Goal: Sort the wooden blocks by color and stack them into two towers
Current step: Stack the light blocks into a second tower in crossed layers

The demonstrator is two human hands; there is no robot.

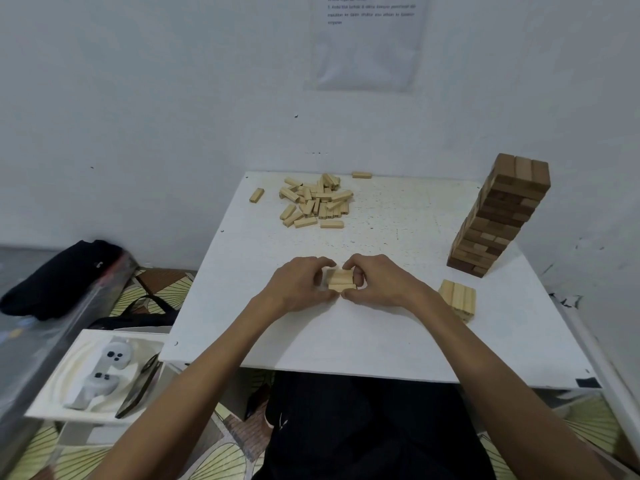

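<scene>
While both hands [341, 284] curl inward, pale blocks [340, 280] sit pinched between them

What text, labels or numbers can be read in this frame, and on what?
Paper sheet on the wall: several printed lines at its top, too blurred to read.
Black bag at left: small white mark, too small to read.
No print visible on the light blocks or the dark tower.

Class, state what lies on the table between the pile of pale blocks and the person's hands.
Nothing: in the head view the white table is bare from the pile to the left hand and right hand.
</scene>
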